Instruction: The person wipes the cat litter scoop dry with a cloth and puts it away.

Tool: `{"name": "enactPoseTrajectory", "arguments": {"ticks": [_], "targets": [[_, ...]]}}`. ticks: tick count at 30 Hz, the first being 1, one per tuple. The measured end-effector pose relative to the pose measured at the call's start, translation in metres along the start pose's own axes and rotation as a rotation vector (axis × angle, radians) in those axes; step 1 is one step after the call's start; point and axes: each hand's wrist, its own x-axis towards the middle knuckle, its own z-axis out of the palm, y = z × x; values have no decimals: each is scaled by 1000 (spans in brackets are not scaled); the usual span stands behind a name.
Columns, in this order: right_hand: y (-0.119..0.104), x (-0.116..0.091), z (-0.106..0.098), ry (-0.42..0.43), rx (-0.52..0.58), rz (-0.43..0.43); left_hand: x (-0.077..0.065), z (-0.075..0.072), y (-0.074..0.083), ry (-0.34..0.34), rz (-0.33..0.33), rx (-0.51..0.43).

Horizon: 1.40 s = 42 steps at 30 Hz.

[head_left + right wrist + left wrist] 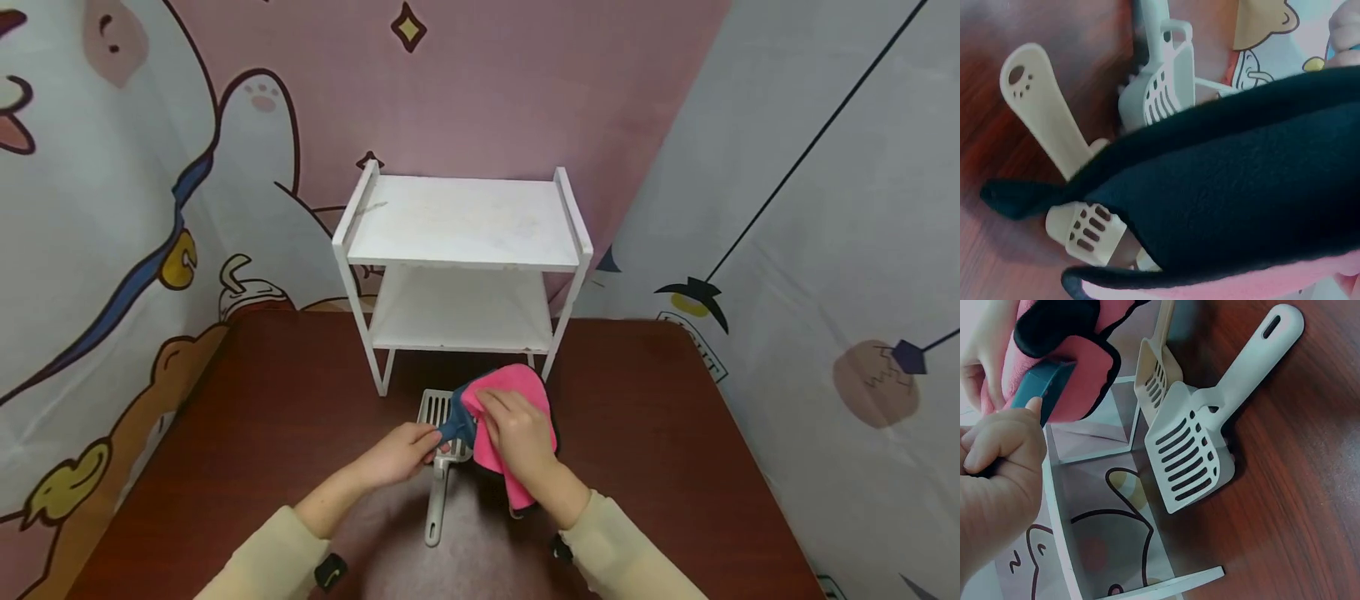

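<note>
My left hand (397, 454) grips the handle of a blue scoop (459, 417) above the table. A pink cloth with a dark backing and edging (525, 385) lies over much of the scoop, hiding its far part. Pressing the cloth against it is my right hand (521, 437), fingers bent into the fabric. Below the hands a grey slotted litter scoop (437, 504) rests on the table. A beige slotted scoop (1047, 119) lies beside it, covered by the cloth in the head view. In the right wrist view the cloth's dark side (1247, 181) fills much of the frame.
A white two-tier shelf (457, 218) stands at the back of the brown wooden table (285, 392), just beyond the hands. Cartoon-printed sheets (525, 92) hang behind the table and along both sides.
</note>
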Motion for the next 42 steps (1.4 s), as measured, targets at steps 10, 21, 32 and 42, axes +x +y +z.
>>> {"name": "enactPoseTrajectory", "arguments": {"ticks": [10,21,32,42], "targets": [[36,-10,-2,-21,-34,198,-7,-8,0,-87,40,-62],[29,-1,-25,123,109,128,-10,-25,-16,-134,-126,-590],[15,-11,-3,149,109,-171,-7,-19,-17,-277,-113,-773],[55,-24,-10,145,71,133,-11,-25,-6,-312,-85,-659]]}}
